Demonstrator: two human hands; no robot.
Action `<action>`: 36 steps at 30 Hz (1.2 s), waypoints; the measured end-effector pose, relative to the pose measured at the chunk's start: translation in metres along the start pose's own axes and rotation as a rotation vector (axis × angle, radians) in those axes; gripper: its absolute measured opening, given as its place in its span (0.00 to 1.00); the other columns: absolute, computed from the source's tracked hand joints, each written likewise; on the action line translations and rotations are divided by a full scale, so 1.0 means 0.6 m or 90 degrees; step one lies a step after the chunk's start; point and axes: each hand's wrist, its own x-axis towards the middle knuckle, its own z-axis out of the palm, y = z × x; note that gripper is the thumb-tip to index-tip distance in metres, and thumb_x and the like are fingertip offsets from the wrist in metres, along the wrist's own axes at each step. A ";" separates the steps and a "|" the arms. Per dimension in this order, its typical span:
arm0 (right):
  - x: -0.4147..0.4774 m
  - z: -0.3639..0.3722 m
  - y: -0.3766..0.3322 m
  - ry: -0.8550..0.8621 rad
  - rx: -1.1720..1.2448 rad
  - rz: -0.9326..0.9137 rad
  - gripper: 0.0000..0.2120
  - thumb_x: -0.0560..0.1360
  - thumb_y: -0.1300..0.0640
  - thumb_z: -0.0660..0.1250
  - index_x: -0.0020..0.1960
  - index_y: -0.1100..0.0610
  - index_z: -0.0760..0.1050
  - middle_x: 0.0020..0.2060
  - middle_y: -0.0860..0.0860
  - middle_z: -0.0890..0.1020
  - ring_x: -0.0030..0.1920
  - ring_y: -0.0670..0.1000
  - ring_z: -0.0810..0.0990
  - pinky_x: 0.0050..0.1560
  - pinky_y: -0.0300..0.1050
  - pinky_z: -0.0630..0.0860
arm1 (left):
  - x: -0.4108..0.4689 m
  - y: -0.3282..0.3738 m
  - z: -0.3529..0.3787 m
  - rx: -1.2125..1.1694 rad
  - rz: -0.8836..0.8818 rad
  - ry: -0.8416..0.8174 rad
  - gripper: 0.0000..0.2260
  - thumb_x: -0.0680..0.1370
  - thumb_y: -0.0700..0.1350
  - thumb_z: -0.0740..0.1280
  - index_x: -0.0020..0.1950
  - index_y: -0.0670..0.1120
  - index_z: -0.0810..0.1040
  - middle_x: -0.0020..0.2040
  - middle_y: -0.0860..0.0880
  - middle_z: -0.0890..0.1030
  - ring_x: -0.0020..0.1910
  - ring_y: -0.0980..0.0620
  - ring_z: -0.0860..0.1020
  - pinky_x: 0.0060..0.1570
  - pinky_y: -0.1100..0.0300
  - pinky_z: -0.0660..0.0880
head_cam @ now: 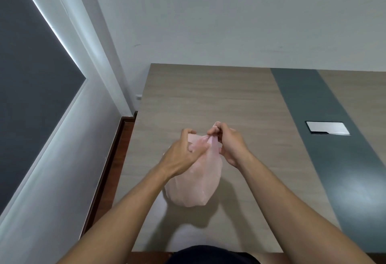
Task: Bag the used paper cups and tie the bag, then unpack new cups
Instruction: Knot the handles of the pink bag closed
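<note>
While the pink bag (194, 182) sits full on the worktop (240, 100) right before you, you are at the tying step. At the bag's neck your left hand (181, 155) grips one handle, fingers (189, 132) curled, and your right hand (228, 144) pinches the other. Next, cross both handles and pull the knot snug.

A wood-grain table (208, 96) with a grey strip (313, 107) and metal hatch (328, 127) stands against a white wall (229, 23).

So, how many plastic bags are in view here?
1. A translucent pink plastic bag stands on the wood-grain table, its top gripped by the left hand and right hand. No other shows.
</note>
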 end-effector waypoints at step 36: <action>-0.005 -0.001 0.003 -0.030 0.083 -0.119 0.19 0.90 0.44 0.58 0.50 0.57 0.77 0.29 0.48 0.67 0.24 0.47 0.63 0.31 0.43 0.65 | 0.048 -0.048 -0.008 -0.551 -0.121 0.072 0.24 0.92 0.58 0.55 0.57 0.41 0.80 0.31 0.53 0.61 0.25 0.55 0.59 0.25 0.61 0.57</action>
